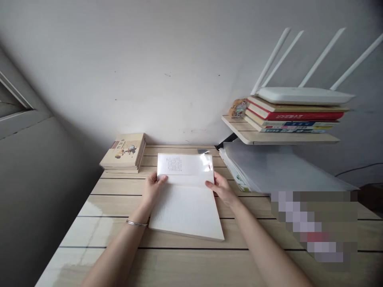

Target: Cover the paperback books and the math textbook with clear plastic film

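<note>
A white-paged book (187,209) lies open in the middle of the wooden-plank table, its spread turned sideways. A glossy flap with a small block of print (173,164) forms its far part. My left hand (154,185) grips the left edge near the fold, thumb on top and fingers beneath. On the opposite edge, my right hand (222,187) holds it the same way, its thumb resting on the page. The fingers under the book are hidden. A metal bangle (136,223) circles my left wrist.
A stack of books (124,153) sits at the back left of the table (191,261). At right, a small raised shelf (254,137) bears piled books (299,115) and a white router (305,95). Below it lie clear plastic folders (269,167). A pixelated patch covers the right front.
</note>
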Motion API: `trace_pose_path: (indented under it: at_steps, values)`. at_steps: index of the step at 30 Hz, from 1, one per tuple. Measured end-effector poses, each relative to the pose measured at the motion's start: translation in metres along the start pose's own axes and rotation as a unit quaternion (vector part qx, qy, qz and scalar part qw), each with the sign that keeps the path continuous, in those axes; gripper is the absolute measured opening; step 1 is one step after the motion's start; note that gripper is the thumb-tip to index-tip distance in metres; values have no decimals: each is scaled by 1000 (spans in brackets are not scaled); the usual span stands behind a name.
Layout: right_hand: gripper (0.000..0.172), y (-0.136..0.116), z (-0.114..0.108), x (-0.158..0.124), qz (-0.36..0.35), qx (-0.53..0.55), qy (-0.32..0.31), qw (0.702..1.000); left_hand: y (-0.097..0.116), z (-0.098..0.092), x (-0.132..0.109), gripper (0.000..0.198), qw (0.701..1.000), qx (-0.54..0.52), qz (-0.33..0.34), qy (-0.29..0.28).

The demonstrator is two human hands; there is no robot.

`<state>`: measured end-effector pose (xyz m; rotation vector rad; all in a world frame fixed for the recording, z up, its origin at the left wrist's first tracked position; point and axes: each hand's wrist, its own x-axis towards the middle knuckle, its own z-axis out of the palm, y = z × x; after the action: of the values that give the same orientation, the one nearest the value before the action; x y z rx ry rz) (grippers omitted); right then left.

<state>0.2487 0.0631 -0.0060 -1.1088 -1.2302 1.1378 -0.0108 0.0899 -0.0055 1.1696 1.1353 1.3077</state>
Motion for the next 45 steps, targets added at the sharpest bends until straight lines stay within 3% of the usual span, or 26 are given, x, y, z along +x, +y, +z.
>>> trace_pose_path:
  at_steps: [2,8,14,21,33,41,45]
  values:
    - [48,-2,-6,1,28,4,-32,999,-1,-1,1,34,1000,0,4,-3]
    - [38,19,-14,7,33,-68,14,997,-1,-3,3,37,999,-6,-7,-31]
    - [38,15,1,4,-8,-58,39,998,-2,-4,2,36,1000,-21,5,0]
    - [39,7,18,-1,-8,28,89,996,14,-3,-5,41,999,-27,-20,-25]
    - [41,20,22,7,-37,-61,192,979,9,1,-2,40,999,-34,-17,30]
    - [37,17,18,1,-32,-8,126,992,16,-4,-2,37,998,-58,-7,-18]
    - [38,19,19,1,-13,44,119,992,10,-2,0,39,998,-59,-17,15]
